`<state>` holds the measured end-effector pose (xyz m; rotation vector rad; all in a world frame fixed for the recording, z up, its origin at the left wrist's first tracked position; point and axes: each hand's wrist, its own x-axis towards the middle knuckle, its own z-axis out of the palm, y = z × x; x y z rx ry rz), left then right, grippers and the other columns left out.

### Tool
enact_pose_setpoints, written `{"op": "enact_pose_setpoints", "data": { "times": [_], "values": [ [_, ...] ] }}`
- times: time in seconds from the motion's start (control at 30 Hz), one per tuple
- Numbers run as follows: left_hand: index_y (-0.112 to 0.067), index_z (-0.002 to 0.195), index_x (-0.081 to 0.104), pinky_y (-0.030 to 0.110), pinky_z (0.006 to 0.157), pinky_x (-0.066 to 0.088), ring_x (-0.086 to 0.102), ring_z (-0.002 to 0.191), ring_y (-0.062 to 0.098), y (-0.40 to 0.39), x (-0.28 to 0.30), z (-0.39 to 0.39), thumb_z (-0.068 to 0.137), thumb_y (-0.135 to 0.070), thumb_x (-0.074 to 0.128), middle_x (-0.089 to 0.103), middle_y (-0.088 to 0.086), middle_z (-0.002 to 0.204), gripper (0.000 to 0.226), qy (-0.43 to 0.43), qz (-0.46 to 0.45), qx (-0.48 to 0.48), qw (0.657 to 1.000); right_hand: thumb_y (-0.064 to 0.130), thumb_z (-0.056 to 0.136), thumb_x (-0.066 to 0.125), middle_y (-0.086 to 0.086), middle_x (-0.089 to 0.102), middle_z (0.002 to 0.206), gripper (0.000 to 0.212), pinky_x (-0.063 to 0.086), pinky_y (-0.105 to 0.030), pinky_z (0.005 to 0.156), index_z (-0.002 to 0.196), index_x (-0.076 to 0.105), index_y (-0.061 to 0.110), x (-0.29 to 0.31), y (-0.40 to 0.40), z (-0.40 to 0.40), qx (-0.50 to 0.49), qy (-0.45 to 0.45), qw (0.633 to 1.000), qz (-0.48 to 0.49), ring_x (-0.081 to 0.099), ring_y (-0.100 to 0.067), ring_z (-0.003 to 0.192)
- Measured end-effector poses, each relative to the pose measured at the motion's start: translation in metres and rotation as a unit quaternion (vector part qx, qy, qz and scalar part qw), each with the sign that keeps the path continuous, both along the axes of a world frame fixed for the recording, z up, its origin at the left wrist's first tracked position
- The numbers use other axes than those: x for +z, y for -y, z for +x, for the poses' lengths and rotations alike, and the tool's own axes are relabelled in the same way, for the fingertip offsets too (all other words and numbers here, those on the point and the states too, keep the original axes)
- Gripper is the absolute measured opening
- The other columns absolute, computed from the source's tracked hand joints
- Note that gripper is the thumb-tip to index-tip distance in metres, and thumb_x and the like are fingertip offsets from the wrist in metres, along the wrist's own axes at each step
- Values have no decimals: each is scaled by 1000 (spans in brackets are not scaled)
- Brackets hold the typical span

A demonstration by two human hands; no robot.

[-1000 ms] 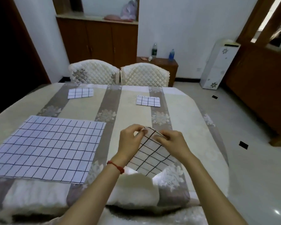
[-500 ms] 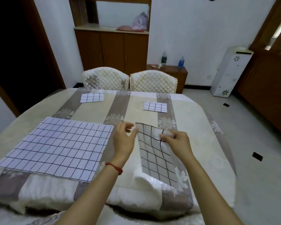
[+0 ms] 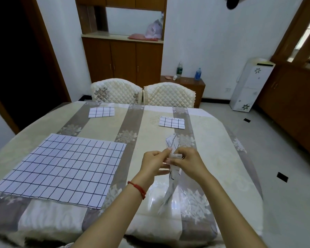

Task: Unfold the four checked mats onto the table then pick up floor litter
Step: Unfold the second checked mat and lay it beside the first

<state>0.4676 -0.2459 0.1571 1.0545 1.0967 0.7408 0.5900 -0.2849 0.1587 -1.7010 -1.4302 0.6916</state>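
Observation:
One checked mat [image 3: 61, 167] lies fully spread on the left of the table [image 3: 213, 154]. Two folded checked mats lie at the far side, one on the left [image 3: 101, 112] and one on the right [image 3: 171, 122]. A fourth checked mat [image 3: 170, 187] is held edge-on above the table's near right part, hanging in a narrow strip. My left hand [image 3: 155, 164] and my right hand [image 3: 187, 161] both pinch its upper part, close together. Two small dark bits of litter, one far [image 3: 246, 120] and one nearer [image 3: 282, 176], lie on the floor to the right.
Two quilted chairs, left [image 3: 115, 91] and right [image 3: 168, 94], stand at the table's far edge. Behind them are a wooden cabinet [image 3: 123, 59] and a low side table [image 3: 188, 83] with bottles. A white appliance [image 3: 250, 85] stands by the right wall.
The held mat went from a flat folded square to a raised, edge-on strip. Both hands came closer together on its top. The camera tilted up.

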Motion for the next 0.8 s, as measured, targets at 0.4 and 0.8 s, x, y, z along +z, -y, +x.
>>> {"op": "enact_pose_setpoints", "data": {
  "times": [0.4, 0.8],
  "values": [
    [-7, 69, 59, 20, 49, 53, 63, 62, 19, -14, -2, -15, 87, -16, 59, 64, 10, 72, 20, 55, 13, 24, 998, 13, 85, 61, 9, 43, 48, 27, 28, -12, 48, 58, 59, 8, 1, 3, 3, -27, -22, 999, 27, 39, -2, 46],
    [-13, 56, 59, 28, 66, 42, 53, 66, 22, -61, -9, -81, 81, -13, 61, 59, -2, 56, 25, -167, 181, 131, 960, 17, 90, 55, 4, 44, 54, 32, 29, -16, 48, 59, 49, 15, 25, 12, 41, -238, 15, 964, 117, 38, -8, 53]
  ]
}}
